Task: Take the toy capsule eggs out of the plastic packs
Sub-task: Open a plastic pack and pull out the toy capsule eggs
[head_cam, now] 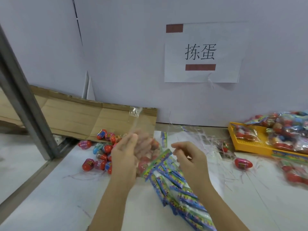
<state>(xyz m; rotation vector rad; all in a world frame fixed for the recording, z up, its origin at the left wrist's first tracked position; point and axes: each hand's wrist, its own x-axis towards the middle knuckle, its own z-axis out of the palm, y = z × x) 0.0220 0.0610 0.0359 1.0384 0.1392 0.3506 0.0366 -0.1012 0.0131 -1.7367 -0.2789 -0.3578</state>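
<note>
1. Holding on is the job of my left hand (128, 154): it grips a clear plastic pack (148, 158) with round red toy eggs inside. The pack's top sticks up above my thumb. It is blurry there, so I cannot see each finger.
2. My right hand (188, 157) is just beside it, with its fingers curled in and its thumb and first finger close together. I cannot tell if it pinches anything.
3. Under both hands lies a heap of blue, green and yellow paper labels (175, 182).
4. Loose red, pink and blue plastic eggs (101, 154) sit in a pile on the white table (50, 197), left of my left hand and near a flat brown cardboard sheet (75, 114). One pink egg (243, 162) lies alone on the right.
5. More full packs (283, 129) lie in a yellow plastic tray (246, 144), well apart on the right.
6. What could go wrong: if the pack rips open fast, I think eggs could pop out and roll away, or hide in the thin white paper shreds (196, 132). The slippery plastic could also slide out of my grip.
7. Both my arms reach forward, side by side. My left hand stands on its edge, thumb up. My right hand shows me its back.
</note>
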